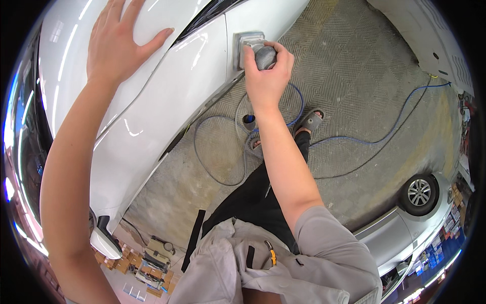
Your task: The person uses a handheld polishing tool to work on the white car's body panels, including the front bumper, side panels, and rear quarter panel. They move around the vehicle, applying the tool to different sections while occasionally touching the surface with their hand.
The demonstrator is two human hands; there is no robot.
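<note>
My left hand point(114, 53) lies flat on the hood of a white car point(121, 167), fingers stretched out and thumb spread toward the dark headlight point(210, 15). Farther right, my right hand point(268, 83) is wrapped round the rounded grey top of a hand-held power sander point(266, 59). The sander's square pad rests against the car's white front corner panel, below the headlight. Between the pad and the panel, the contact surface is hidden.
A blue hose point(374, 142) and a dark cable point(354, 172) cross the patterned floor point(349, 96) and loop near my feet. A silver car point(390, 233) stands at lower right, a pale panel point(420, 30) at upper right. The white car's side mirror point(106, 243) juts out lower left.
</note>
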